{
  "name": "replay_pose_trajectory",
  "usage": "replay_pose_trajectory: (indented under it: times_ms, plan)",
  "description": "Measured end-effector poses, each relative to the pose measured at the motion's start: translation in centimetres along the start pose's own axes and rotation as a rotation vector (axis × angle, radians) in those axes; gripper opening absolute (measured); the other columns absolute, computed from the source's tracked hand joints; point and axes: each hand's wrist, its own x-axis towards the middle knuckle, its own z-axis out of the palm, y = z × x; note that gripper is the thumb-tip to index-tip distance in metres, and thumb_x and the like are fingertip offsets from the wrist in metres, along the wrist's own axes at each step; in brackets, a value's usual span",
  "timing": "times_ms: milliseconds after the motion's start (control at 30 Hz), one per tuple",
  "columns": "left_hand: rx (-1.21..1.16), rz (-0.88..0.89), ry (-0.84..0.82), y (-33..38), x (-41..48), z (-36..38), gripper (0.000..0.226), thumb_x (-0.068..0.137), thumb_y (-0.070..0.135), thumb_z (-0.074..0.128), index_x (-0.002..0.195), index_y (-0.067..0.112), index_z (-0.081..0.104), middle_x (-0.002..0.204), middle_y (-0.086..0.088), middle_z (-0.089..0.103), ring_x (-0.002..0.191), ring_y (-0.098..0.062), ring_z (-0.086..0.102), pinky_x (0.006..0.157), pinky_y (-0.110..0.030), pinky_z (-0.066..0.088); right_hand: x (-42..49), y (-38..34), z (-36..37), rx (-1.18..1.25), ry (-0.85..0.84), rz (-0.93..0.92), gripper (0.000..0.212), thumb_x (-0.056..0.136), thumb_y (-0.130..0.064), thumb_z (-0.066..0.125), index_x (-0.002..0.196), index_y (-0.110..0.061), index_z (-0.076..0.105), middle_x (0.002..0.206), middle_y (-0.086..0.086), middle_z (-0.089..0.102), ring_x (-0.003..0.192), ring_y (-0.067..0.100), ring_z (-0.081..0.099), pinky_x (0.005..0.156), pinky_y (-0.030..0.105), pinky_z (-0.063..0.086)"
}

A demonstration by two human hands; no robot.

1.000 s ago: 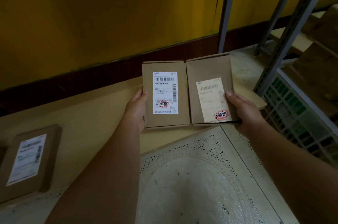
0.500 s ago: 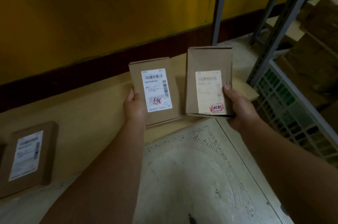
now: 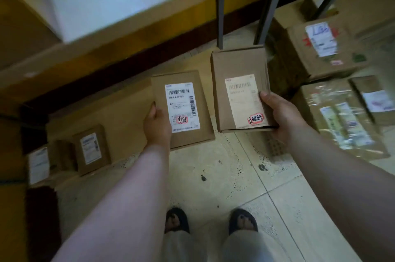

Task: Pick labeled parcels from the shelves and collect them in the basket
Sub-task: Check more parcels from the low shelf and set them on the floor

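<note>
Head view looks down on two flat brown cardboard parcels held side by side above a pale tiled floor, one in each hand. The left hand is closed on the left parcel, thumb on its face at the left edge; this parcel carries a white label with barcodes, a printed number and a red stamp overwritten in black. The right hand is closed on the right parcel, thumb pressed on the right edge of its cream label, which shows a faint barcode and a red stamp with black characters near the bottom. The two parcels sit a little apart, the right one held higher.

Two more small labeled boxes stand on the low shelf at the left: one brown box and, beside it, a blurred one. At the right, three larger cartons are in sight: one with a white label, one wrapped in clear tape, and a small one on top of it. Two sandaled feet show below.
</note>
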Motion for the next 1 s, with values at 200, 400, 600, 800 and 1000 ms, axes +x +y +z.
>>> replay_pose_trajectory:
  times_ms: [200, 400, 600, 800, 1000]
  plan:
    - [-0.010, -0.102, -0.025, 6.8, -7.7, -2.2, 0.041, 0.106, 0.024, 0.040, 0.146, 0.029, 0.047, 0.122, 0.001, 0.065, 0.092, -0.017, 0.061, 0.084, -0.029, 0.050, -8.8, -5.3, -1.7, -0.089, 0.047, -0.018, 0.020, 0.092, -0.026, 0.068, 0.110, -0.019, 0.063, 0.103, 0.012, 0.073, 0.086, 0.028, 0.072, 0.064, 0.038, 0.060]
    - [0.052, 0.005, -0.095, 11.2, -16.7, -5.4, 0.043, 0.107, 0.022, 0.039, 0.150, 0.021, 0.041, 0.139, 0.002, 0.056, 0.097, -0.012, 0.060, 0.066, -0.015, 0.044, -18.0, -8.6, -3.3, -0.093, 0.123, -0.046, 0.030, 0.089, -0.030, 0.072, 0.117, -0.026, 0.062, 0.111, 0.009, 0.071, 0.093, 0.030, 0.069, 0.065, 0.039, 0.057]
    - [0.088, 0.039, -0.159, 14.5, -23.8, -5.7, 0.043, 0.106, 0.020, 0.038, 0.150, 0.019, 0.040, 0.128, 0.007, 0.058, 0.077, -0.004, 0.058, 0.066, -0.022, 0.048, -24.8, -12.5, -6.5, -0.028, 0.171, -0.026, 0.036, 0.090, -0.024, 0.071, 0.124, -0.019, 0.059, 0.110, 0.013, 0.071, 0.096, 0.034, 0.069, 0.085, 0.052, 0.056]
    - [0.113, 0.056, -0.196, 17.1, -27.3, 0.4, 0.045, 0.106, 0.024, 0.036, 0.150, 0.020, 0.040, 0.134, 0.000, 0.059, 0.093, -0.011, 0.061, 0.081, -0.030, 0.052, -23.2, -17.7, -13.3, 0.038, 0.191, -0.040, 0.046, 0.088, -0.025, 0.073, 0.130, -0.016, 0.059, 0.110, 0.014, 0.072, 0.093, 0.033, 0.071, 0.078, 0.049, 0.059]
    - [0.124, -0.018, -0.136, 18.3, -28.7, 12.8, 0.043, 0.105, 0.022, 0.039, 0.148, 0.014, 0.044, 0.144, -0.002, 0.053, 0.126, -0.024, 0.054, 0.096, -0.027, 0.039, -15.0, -24.4, -21.9, 0.020, 0.179, -0.004, 0.021, 0.092, -0.016, 0.068, 0.112, -0.012, 0.062, 0.089, 0.011, 0.072, 0.059, 0.018, 0.070, 0.049, 0.033, 0.058]
